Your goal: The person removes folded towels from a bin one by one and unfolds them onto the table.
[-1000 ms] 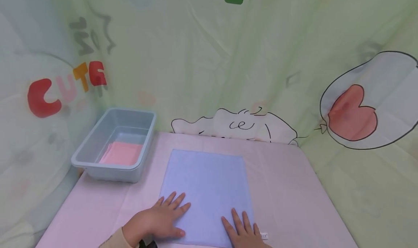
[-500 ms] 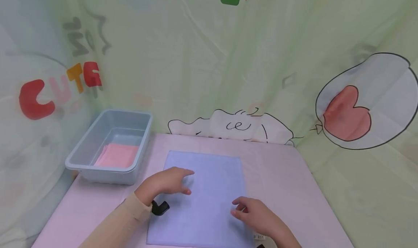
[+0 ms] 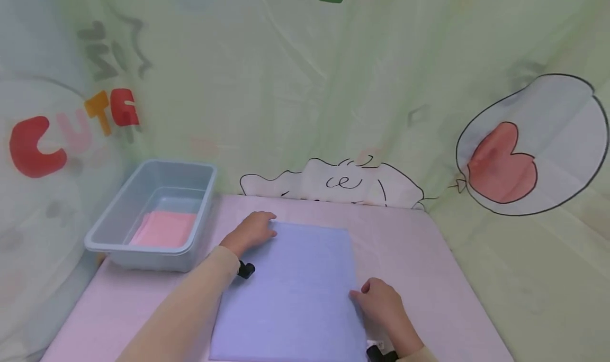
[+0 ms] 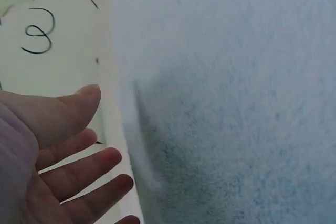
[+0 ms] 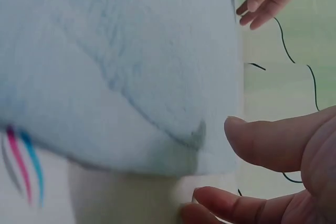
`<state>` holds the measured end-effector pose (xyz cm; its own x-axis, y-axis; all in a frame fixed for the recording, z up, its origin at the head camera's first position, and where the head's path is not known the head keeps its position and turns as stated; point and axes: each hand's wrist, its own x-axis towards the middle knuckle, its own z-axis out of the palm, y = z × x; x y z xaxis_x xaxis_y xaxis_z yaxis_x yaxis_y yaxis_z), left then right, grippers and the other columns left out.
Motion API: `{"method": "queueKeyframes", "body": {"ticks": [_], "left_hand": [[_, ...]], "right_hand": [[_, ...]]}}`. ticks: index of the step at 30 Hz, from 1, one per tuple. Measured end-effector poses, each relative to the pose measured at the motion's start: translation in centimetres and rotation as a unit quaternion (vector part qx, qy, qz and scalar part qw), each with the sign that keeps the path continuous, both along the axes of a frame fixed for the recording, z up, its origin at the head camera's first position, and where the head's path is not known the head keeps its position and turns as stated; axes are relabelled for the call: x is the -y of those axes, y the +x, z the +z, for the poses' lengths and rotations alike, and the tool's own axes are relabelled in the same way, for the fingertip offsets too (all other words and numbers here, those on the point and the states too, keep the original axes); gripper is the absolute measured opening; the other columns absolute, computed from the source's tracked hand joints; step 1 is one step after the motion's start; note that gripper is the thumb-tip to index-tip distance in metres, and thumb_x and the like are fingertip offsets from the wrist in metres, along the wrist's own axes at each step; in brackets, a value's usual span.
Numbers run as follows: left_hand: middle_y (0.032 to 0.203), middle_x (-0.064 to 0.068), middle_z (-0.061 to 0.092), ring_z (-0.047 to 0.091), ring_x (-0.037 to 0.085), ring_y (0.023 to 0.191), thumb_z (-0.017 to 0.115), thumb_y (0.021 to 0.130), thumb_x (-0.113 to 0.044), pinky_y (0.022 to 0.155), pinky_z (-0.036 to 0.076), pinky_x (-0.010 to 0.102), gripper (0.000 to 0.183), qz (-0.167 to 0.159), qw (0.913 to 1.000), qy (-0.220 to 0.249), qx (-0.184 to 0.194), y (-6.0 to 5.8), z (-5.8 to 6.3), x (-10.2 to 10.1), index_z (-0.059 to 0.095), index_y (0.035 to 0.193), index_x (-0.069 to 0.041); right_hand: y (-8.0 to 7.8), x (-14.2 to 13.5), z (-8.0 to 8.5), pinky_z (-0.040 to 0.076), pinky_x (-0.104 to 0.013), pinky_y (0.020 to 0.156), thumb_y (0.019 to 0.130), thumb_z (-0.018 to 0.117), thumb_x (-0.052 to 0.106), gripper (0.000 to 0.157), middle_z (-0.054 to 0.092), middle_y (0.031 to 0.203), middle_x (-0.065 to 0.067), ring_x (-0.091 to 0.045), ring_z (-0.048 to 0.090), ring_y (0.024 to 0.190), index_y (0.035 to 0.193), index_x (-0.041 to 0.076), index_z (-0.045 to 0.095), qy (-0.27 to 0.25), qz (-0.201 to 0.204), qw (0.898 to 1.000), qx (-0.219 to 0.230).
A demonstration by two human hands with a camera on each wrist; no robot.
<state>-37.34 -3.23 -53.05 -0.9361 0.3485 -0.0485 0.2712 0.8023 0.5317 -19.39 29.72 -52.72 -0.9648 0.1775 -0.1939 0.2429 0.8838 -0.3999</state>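
A light blue towel [image 3: 295,293] lies flat as a rectangle on the pink-covered table. My left hand [image 3: 250,232] is at the towel's far left corner; the left wrist view shows its thumb and fingers [image 4: 86,174] spread apart beside the edge, gripping nothing. At the towel's right edge is my right hand [image 3: 381,301], its fingertips close to the cloth. In the right wrist view, thumb [image 5: 262,142] and fingers stand apart near a corner of the towel [image 5: 131,66], with a shallow crease across it. Whether either hand touches the cloth I cannot tell.
A grey-blue plastic basin [image 3: 195,253] stands at the table's back left, with a folded pink cloth [image 3: 164,228] inside. A printed curtain [image 3: 267,97] surrounds the back and sides. A small white label [image 3: 376,344] shows beside my right wrist.
Both hands have lifted from lying flat on the towel's near part. The left went forward to the far left corner, the right out to the right edge. The towel stays in place.
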Motion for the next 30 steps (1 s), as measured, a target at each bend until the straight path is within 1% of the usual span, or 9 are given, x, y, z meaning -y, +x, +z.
{"method": "queueKeyframes", "body": {"ticks": [3, 6, 9, 14, 18, 20, 24, 27, 30], "left_hand": [[0.151, 0.017, 0.064, 0.055, 0.039, 0.146, 0.079, 0.098, -0.023, 0.124, 0.043, 0.053, 0.057, 0.024, 0.9992, -0.030, -0.004, -0.5, -0.2, 0.1, 0.062, 0.149, -0.005], [0.142, 0.018, 0.066, 0.057, 0.040, 0.135, 0.085, 0.094, -0.026, 0.114, 0.045, 0.059, 0.059, 0.040, 0.9966, -0.072, -0.011, -0.7, -0.4, 0.2, 0.065, 0.145, -0.007], [0.131, 0.016, 0.066, 0.054, 0.038, 0.123, 0.089, 0.090, -0.032, 0.103, 0.042, 0.058, 0.058, 0.045, 0.9946, -0.093, -0.007, -1.1, -0.6, 0.2, 0.067, 0.138, -0.008], [0.120, 0.013, 0.069, 0.055, 0.035, 0.114, 0.092, 0.087, -0.033, 0.101, 0.039, 0.056, 0.050, 0.046, 0.9955, -0.082, 0.011, -1.9, -0.6, 0.2, 0.069, 0.124, -0.009], [0.115, 0.011, 0.069, 0.059, 0.032, 0.108, 0.091, 0.087, -0.028, 0.103, 0.041, 0.056, 0.041, 0.033, 0.9963, -0.073, 0.030, -2.2, 0.2, 0.4, 0.072, 0.116, -0.007], [0.111, 0.010, 0.070, 0.061, 0.029, 0.103, 0.088, 0.089, -0.024, 0.102, 0.044, 0.056, 0.032, 0.023, 0.9970, -0.066, 0.032, -2.4, 0.7, 0.6, 0.072, 0.110, -0.007], [0.100, 0.008, 0.071, 0.062, 0.026, 0.093, 0.079, 0.093, -0.012, 0.093, 0.051, 0.048, 0.010, 0.007, 0.9990, -0.037, 0.024, -3.2, 0.9, 1.1, 0.070, 0.095, -0.008], [0.094, 0.007, 0.069, 0.061, 0.024, 0.089, 0.075, 0.094, -0.006, 0.084, 0.052, 0.040, 0.008, 0.001, 0.9996, -0.021, 0.018, -3.8, 0.6, 1.7, 0.069, 0.089, -0.009], [0.092, 0.007, 0.070, 0.061, 0.024, 0.089, 0.074, 0.093, -0.003, 0.082, 0.051, 0.038, 0.008, 0.006, 0.9995, -0.013, 0.028, -4.3, 0.4, 2.1, 0.071, 0.088, -0.009]], "right_hand": [[0.0, 0.7, -0.4, 0.048, -0.035, 0.065, 0.093, 0.081, 0.036, 0.034, 0.066, 0.080, -0.004, -0.020, 0.060, 0.074, 0.092, 0.005, 0.066, 0.004, 0.001, 1.000, 0.000], [-0.1, 1.2, -0.7, 0.046, -0.033, 0.064, 0.091, 0.084, 0.033, 0.035, 0.063, 0.078, -0.004, -0.021, 0.058, 0.074, 0.092, 0.006, 0.063, 0.003, 0.002, 1.000, -0.001], [-0.2, 1.4, -0.8, 0.043, -0.032, 0.062, 0.088, 0.087, 0.030, 0.036, 0.059, 0.077, -0.005, -0.021, 0.056, 0.073, 0.091, 0.008, 0.059, -0.002, -0.011, 1.000, -0.001], [-0.3, 1.6, -0.7, 0.042, -0.032, 0.061, 0.089, 0.086, 0.026, 0.034, 0.057, 0.078, -0.006, -0.022, 0.055, 0.073, 0.090, 0.008, 0.057, -0.038, -0.034, 0.999, -0.001], [0.1, 1.6, -0.6, 0.043, -0.032, 0.061, 0.094, 0.079, 0.028, 0.028, 0.059, 0.078, -0.005, -0.021, 0.055, 0.073, 0.091, 0.007, 0.061, -0.059, -0.041, 0.997, 0.002], [0.3, 1.5, -0.7, 0.042, -0.031, 0.060, 0.097, 0.075, 0.029, 0.027, 0.058, 0.075, -0.005, -0.020, 0.054, 0.070, 0.089, 0.007, 0.062, -0.063, -0.043, 0.997, 0.003], [0.7, 1.3, -1.0, 0.041, -0.031, 0.057, 0.101, 0.070, 0.027, 0.026, 0.057, 0.069, -0.003, -0.019, 0.053, 0.065, 0.085, 0.008, 0.063, -0.083, -0.052, 0.995, -0.003], [0.8, 1.2, -1.2, 0.042, -0.031, 0.057, 0.103, 0.067, 0.024, 0.023, 0.059, 0.071, -0.003, -0.018, 0.054, 0.065, 0.088, 0.007, 0.065, -0.106, -0.065, 0.992, -0.011], [0.8, 0.9, -1.2, 0.042, -0.031, 0.057, 0.103, 0.067, 0.022, 0.021, 0.059, 0.071, -0.003, -0.018, 0.054, 0.065, 0.092, 0.005, 0.067, -0.126, -0.075, 0.989, -0.022]]}}
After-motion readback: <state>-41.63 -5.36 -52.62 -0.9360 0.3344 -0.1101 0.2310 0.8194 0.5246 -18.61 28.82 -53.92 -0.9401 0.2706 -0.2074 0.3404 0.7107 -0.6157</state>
